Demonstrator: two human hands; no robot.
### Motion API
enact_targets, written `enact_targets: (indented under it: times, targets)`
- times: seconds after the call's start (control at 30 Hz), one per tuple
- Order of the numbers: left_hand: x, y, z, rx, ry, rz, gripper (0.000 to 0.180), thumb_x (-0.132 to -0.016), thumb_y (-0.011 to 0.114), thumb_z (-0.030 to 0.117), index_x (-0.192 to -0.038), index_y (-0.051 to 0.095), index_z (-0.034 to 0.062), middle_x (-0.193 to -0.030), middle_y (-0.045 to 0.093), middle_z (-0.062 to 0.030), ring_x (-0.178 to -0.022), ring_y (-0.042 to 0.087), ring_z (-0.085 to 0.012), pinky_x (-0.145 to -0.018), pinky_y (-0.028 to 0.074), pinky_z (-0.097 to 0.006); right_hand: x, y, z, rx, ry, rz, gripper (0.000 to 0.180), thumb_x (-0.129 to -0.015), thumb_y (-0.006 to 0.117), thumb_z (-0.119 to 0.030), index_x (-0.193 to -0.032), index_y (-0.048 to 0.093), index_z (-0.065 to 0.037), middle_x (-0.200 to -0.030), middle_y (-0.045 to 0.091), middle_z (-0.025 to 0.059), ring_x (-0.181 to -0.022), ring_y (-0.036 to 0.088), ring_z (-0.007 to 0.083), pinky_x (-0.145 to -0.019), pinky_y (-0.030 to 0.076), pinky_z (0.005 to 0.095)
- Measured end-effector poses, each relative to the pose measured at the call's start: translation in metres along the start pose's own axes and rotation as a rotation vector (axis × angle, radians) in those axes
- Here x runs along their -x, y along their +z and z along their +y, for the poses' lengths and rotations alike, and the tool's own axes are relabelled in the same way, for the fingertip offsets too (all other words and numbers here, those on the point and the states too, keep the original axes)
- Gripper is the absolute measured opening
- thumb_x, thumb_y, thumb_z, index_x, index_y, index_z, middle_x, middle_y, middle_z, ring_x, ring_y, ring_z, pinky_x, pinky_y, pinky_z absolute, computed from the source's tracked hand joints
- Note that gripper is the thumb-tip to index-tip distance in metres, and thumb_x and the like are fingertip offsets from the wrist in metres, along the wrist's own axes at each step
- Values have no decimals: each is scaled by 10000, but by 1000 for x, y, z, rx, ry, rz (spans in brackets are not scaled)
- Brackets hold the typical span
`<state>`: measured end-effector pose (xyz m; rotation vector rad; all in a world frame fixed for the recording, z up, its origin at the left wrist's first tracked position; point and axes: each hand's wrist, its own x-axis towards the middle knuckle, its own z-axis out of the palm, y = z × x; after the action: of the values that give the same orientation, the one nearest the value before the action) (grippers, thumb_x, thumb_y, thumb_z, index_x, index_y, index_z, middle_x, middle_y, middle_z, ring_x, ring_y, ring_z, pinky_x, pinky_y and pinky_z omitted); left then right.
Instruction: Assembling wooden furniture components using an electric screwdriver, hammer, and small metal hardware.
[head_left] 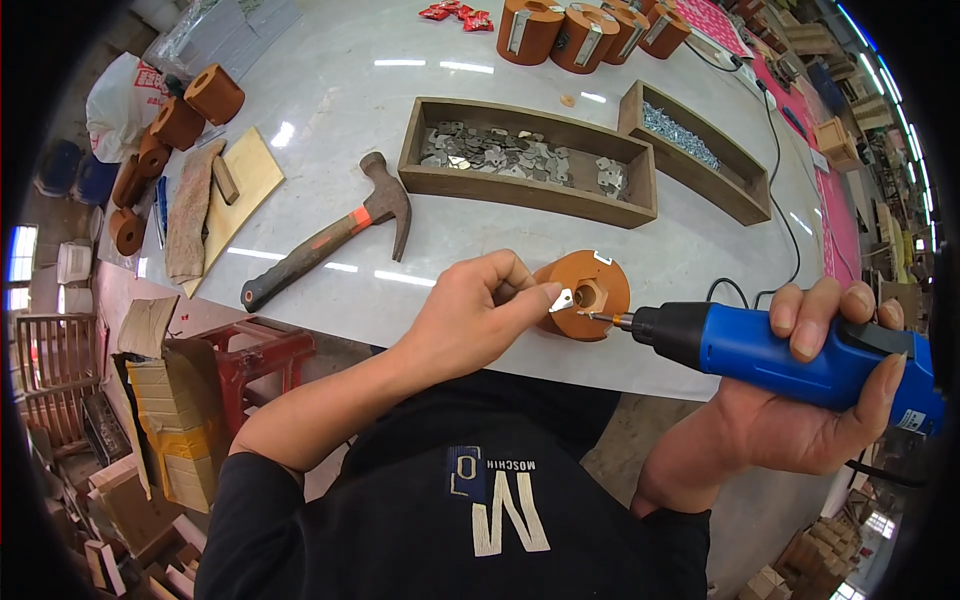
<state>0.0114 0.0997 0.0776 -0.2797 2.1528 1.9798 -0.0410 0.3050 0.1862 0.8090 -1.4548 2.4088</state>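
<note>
My left hand (478, 312) pinches a small silver metal plate (564, 300) between thumb and forefinger, over the top of a round brown wooden piece (612, 285) with a hole in its middle. The piece stands near the table's front edge, and a white metal bracket (603, 257) shows on its far rim. In my right hand (815, 380) is a blue electric screwdriver (780, 350), held level with its bit pointing left at the wooden piece. Something small and shiny, perhaps a screw (592, 315), is at the bit's tip. Whether it touches the wood I cannot tell.
Beyond my hands stand a wooden tray (530, 195) of metal plates and another tray (745, 200) of screws. A claw hammer (335, 235) lies left. More brown wooden pieces (530, 30) line the far side; others sit far left. A black cord (790, 235) runs along the right.
</note>
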Motion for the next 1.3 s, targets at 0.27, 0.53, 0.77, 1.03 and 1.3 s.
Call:
enact_targets:
  times: [0.27, 0.53, 0.77, 1.03, 1.3]
  targets:
    - [-7, 11, -13, 212, -75, -6, 189, -908, 667, 187, -857, 629, 9, -664, 539, 23, -565, 396, -19, -480, 286, -220, -11, 0, 13, 52, 18, -149, 337, -955, 500, -287, -1183, 498, -39, -1069, 602, 124, -730, 544, 158, -701, 457, 350]
    - [-5, 5, -5, 314, -215, -66, 168, -894, 680, 158, -844, 626, 8, -661, 533, 25, -518, 365, -18, -437, 242, -207, -14, 10, 19, 29, 29, -201, 336, -971, 461, -282, -1208, 484, -44, -1082, 622, 146, -731, 567, 164, -719, 473, 360]
    - [-7, 8, -6, 306, -177, -34, 182, -883, 694, 168, -814, 621, 16, -645, 525, 32, -530, 367, -20, -452, 254, -210, -13, 15, 24, 39, 26, -211, 337, -973, 457, -268, -1218, 485, -38, -1083, 633, 163, -723, 578, 172, -714, 487, 369]
    - [-7, 8, -9, 265, -164, -26, 192, -879, 691, 169, -779, 618, 22, -639, 520, 36, -545, 366, -24, -475, 268, -216, -13, 25, 27, 124, 20, -210, 339, -968, 461, -255, -1224, 488, -34, -1053, 641, 182, -702, 589, 181, -690, 494, 369]
    - [-7, 8, -9, 269, -173, -24, 191, -876, 692, 165, -780, 615, 20, -653, 536, 28, -563, 383, -30, -494, 286, -219, -11, 33, 27, 135, 82, -146, 321, -964, 463, -258, -1203, 449, -44, -1044, 630, 192, -705, 596, 182, -696, 496, 364]
